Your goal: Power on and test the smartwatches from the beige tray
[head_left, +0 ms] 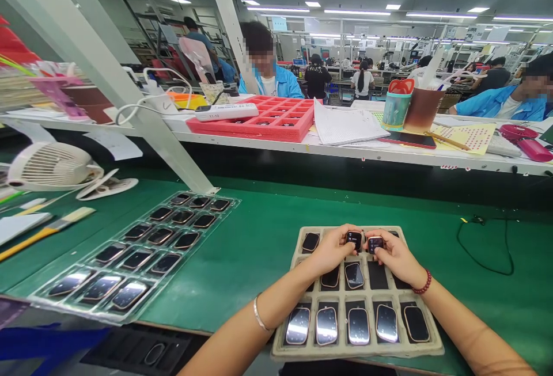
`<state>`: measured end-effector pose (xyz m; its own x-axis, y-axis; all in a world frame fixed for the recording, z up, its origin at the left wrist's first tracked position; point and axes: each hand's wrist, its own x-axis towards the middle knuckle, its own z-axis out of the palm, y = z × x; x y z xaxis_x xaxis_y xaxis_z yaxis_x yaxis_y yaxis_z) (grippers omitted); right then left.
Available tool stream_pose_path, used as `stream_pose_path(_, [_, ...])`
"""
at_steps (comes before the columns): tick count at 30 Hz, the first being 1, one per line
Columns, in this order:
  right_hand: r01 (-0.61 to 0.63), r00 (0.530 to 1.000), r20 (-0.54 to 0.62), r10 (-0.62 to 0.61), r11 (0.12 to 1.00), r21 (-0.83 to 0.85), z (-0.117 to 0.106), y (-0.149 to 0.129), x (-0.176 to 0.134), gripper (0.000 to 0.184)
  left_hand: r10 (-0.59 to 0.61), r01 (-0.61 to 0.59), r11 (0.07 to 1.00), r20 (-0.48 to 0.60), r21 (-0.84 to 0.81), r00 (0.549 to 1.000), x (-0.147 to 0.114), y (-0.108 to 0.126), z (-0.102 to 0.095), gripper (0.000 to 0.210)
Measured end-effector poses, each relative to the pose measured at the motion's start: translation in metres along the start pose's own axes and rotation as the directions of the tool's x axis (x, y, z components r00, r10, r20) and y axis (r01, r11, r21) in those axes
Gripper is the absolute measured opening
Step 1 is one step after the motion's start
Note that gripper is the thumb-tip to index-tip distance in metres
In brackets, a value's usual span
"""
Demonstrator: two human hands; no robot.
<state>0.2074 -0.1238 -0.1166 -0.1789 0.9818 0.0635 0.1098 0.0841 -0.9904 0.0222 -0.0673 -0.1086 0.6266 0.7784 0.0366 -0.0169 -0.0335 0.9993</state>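
In the head view, two bare hands meet right of center, over the far part of a cream tray (358, 353) that sits on a green surface (254, 266) in the lower right of the frame. The left hand (330, 251), its wrist wearing a silver bangle (259, 312), pinches a square watch (354, 240) narrowly between thumb and fingers, the screen lit with small pale marks. The right hand (398, 256), a dark red bead bracelet (425, 283) at its wrist, grips a second watch (375, 243) the same way, also lit, just beside the first. Five dark, glossy watch faces (358, 325) fill the tray's front row, and more lie behind them. At left, a clear plastic tray (46, 302) slants across the surface, carrying rows of three dark watches (136, 259). A white fan (49, 166) and a yellow-handled brush (47, 233) lie at the left edge. A thin black cable (511, 258) curls at right. Above, a shelf (341, 151) bears a red foam tray (298, 132); behind it is a person in blue (283, 82).
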Motion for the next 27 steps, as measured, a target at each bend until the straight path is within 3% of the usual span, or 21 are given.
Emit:
stream_pose_path(4, [-0.017, 1.0, 0.009, 0.017, 0.998, 0.053, -0.0024, 0.0013, 0.0006, 0.032, -0.072, 0.073, 0.997, -0.014, 0.038, 0.997, 0.0001, -0.0002, -0.0014, 0.029])
stream_pose_path(6, [-0.012, 1.0, 0.005, 0.012, 0.998, 0.059, -0.0022, 0.001, 0.0005, 0.029, -0.045, 0.045, 0.998, -0.022, 0.032, 0.999, 0.0006, -0.0015, -0.0016, 0.025])
stream_pose_path(10, [-0.016, 1.0, -0.015, 0.016, 1.0, 0.022, 0.001, -0.0016, -0.0002, 0.033, 0.021, -0.021, 1.0, 0.027, -0.006, 0.999, 0.002, -0.0044, -0.0005, 0.036])
stream_pose_path(27, [-0.046, 0.999, -0.015, 0.046, 0.999, -0.007, 0.0009, -0.0013, 0.0003, 0.027, -0.025, 0.025, 1.0, 0.046, -0.008, 0.999, -0.0001, -0.0006, 0.001, 0.029])
